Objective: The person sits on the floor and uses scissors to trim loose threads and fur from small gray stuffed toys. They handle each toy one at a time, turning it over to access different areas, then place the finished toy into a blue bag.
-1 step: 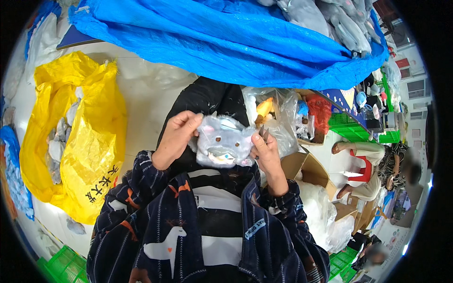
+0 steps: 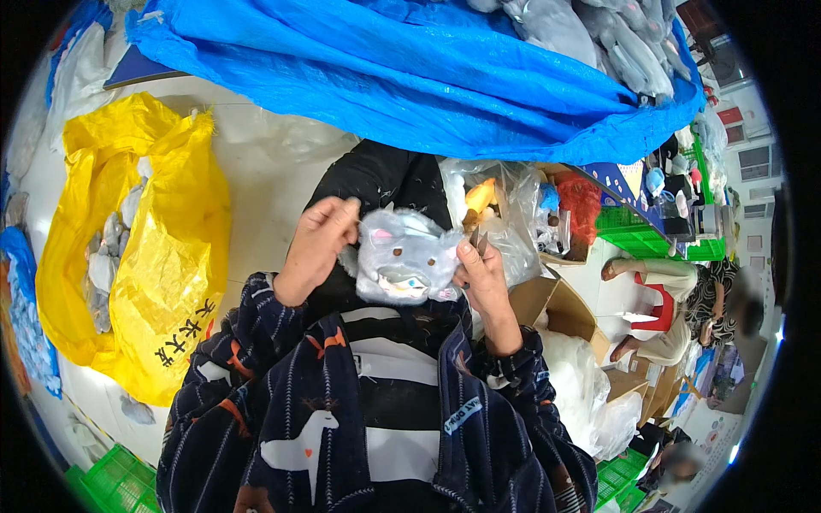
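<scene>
As I look down through the head view, I see the grey plush toy [image 2: 406, 256] held up between both hands: my left hand [image 2: 316, 244] pinches its left edge, my right hand [image 2: 481, 278] has its grip closed on the right edge. A yellow bag [image 2: 162, 282] lies to the left, a blue tarp [image 2: 428, 77] above.

A grey plush toy head [image 2: 406, 256] with pink ears, held upright between both hands.
</scene>
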`<state>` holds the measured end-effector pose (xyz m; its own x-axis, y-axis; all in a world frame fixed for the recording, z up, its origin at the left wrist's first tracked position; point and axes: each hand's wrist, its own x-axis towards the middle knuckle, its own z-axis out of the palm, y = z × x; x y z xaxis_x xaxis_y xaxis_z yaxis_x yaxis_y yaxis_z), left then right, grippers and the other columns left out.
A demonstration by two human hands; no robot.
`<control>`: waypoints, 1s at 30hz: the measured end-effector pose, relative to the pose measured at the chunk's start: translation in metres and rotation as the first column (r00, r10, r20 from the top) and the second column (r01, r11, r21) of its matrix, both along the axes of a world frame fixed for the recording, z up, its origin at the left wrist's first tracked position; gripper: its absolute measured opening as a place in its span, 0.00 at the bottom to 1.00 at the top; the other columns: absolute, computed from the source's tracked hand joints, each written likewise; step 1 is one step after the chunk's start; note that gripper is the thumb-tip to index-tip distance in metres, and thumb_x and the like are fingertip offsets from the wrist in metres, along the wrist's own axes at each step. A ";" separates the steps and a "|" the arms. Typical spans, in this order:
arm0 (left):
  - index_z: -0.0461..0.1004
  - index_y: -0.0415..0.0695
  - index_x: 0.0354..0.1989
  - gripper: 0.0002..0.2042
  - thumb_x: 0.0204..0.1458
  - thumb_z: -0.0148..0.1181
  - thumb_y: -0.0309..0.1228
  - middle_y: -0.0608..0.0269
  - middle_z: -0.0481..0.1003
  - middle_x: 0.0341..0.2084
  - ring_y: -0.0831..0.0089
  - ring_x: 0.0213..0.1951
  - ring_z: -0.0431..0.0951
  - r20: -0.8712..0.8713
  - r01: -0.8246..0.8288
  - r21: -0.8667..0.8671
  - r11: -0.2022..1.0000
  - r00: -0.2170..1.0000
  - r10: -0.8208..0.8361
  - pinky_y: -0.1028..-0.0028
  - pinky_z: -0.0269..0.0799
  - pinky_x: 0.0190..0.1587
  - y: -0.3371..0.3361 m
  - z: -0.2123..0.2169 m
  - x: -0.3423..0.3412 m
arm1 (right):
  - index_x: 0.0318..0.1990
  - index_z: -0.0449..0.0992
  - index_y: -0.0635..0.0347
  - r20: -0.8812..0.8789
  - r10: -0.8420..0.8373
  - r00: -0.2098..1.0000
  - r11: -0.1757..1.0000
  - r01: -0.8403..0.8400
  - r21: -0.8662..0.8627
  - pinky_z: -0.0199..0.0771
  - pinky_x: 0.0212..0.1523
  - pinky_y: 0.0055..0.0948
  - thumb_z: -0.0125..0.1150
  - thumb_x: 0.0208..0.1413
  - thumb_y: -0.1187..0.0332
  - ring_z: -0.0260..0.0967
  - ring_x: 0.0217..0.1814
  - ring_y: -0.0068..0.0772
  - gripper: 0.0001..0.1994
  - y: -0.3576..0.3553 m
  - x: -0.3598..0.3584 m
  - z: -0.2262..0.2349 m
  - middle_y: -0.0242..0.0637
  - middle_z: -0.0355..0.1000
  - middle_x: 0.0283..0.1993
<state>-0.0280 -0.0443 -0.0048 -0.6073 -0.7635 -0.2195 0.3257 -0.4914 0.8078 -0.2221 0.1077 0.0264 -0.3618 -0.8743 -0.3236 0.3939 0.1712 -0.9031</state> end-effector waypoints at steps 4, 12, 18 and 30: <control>0.68 0.41 0.20 0.12 0.54 0.56 0.32 0.73 0.65 0.16 0.85 0.21 0.63 0.245 -0.114 -0.426 0.897 0.941 0.235 0.80 0.66 0.30 -0.009 0.006 0.013 | 0.32 0.68 0.55 0.062 -0.055 0.997 0.998 0.054 0.014 0.50 0.18 0.16 0.57 0.56 0.57 0.47 0.16 0.11 0.12 0.001 -0.009 -0.008 0.20 0.56 0.20; 0.60 0.39 0.56 0.33 0.41 0.68 0.34 0.56 0.68 0.46 0.67 0.45 0.71 0.470 0.365 -0.584 0.725 0.880 -0.065 0.70 0.67 0.47 -0.001 0.015 -0.011 | 0.33 0.68 0.56 0.124 -0.107 0.986 0.994 0.104 0.033 0.49 0.17 0.16 0.56 0.57 0.56 0.46 0.15 0.11 0.13 -0.005 -0.014 -0.015 0.21 0.60 0.22; 0.54 0.34 0.59 0.36 0.45 0.67 0.34 0.56 0.65 0.51 0.71 0.52 0.66 0.168 0.406 -0.397 0.823 0.914 -0.369 0.72 0.62 0.54 0.000 -0.008 -0.025 | 0.32 0.69 0.53 0.250 -0.135 0.959 0.990 0.123 0.065 0.45 0.16 0.15 0.56 0.57 0.57 0.45 0.15 0.09 0.11 -0.012 -0.018 -0.024 0.22 0.63 0.23; 0.68 0.40 0.40 0.12 0.54 0.58 0.34 0.69 0.71 0.31 0.85 0.34 0.68 0.288 0.292 -0.364 0.885 0.938 -0.191 0.81 0.66 0.36 0.009 -0.003 -0.047 | 0.48 0.73 0.57 -0.989 0.051 0.140 0.993 -0.111 0.035 0.74 0.31 0.32 0.61 0.50 0.65 0.71 0.32 0.37 0.17 -0.006 0.003 0.028 0.38 0.66 0.43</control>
